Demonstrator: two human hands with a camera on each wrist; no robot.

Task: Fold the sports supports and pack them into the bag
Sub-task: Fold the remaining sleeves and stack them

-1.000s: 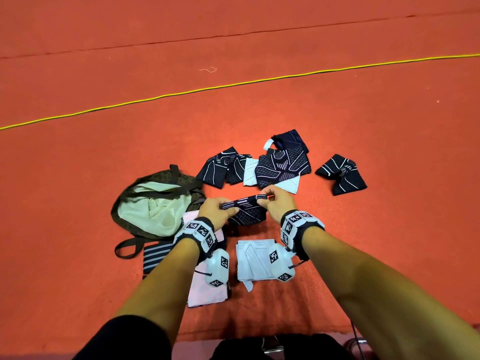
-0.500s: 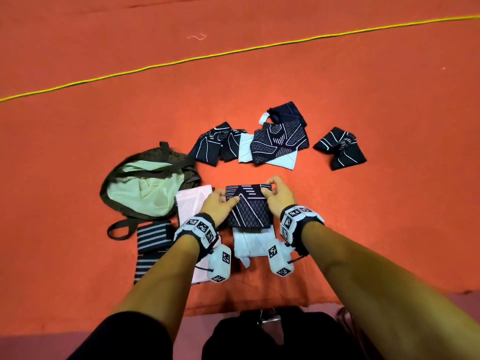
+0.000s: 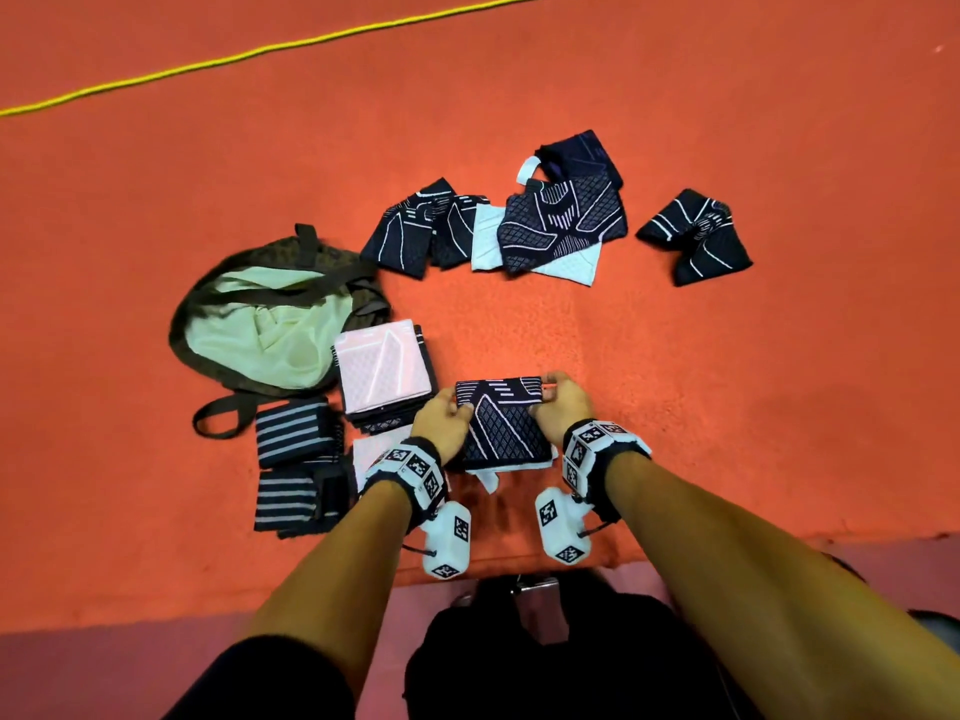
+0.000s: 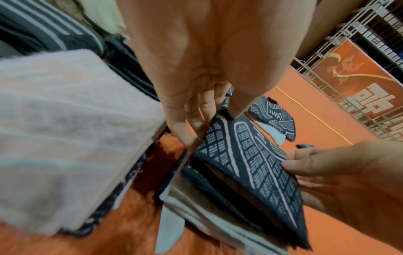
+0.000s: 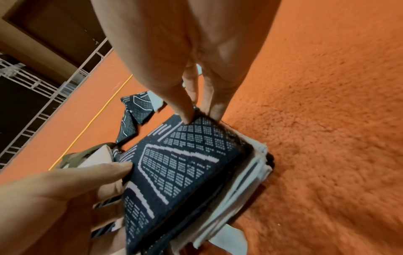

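Both hands are pinching the far corners of a folded dark support over a white stack.

The left hand (image 3: 441, 419) and right hand (image 3: 563, 402) are each gripping, thumb over fingers, one far corner of the dark patterned support (image 3: 501, 426), whose far edge is running left to right between them. The white folded stack (image 4: 209, 222) is lying directly beneath. The bag (image 3: 208, 366) is lying open to the left, nearer the left hand.

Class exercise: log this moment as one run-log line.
left hand: pinches dark support | right hand: pinches it too | support: on white stack | bag: open
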